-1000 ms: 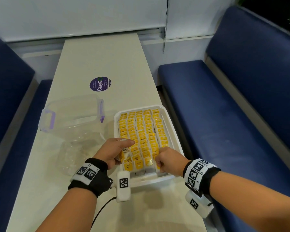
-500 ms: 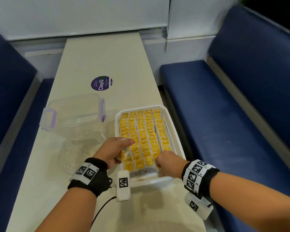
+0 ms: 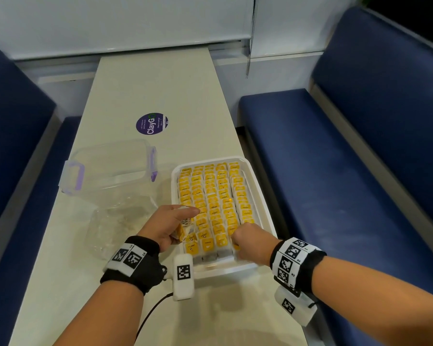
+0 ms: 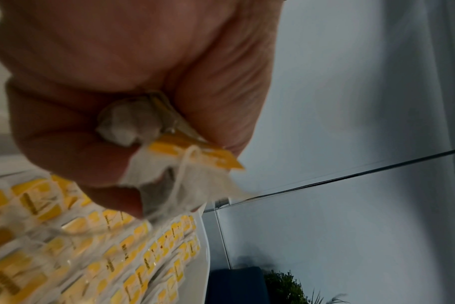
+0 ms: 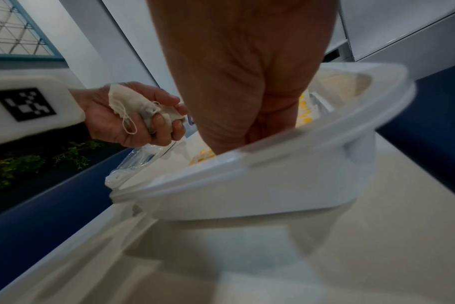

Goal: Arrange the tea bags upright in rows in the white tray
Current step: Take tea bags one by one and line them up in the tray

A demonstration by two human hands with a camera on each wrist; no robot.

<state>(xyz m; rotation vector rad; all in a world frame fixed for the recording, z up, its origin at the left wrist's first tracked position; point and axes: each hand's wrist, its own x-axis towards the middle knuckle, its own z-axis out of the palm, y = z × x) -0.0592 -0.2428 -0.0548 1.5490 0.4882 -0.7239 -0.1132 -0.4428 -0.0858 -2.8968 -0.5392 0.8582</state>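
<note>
The white tray sits on the table, packed with upright rows of tea bags with yellow tags. My left hand hovers at the tray's near left corner and grips a small bunch of tea bags, strings dangling; the bunch also shows in the right wrist view. My right hand is over the near right corner, fingers curled down round a tea bag at the near end of the right-hand row. The tray rim hides those fingertips.
A clear plastic container with purple latches stands left of the tray, with crumpled clear plastic in front of it. A purple round sticker lies farther back. Blue benches flank the narrow table; the tray sits near its right edge.
My right hand has sunk a little lower into the tray's near right corner. My left hand keeps its bunch of tea bags in the same place.
</note>
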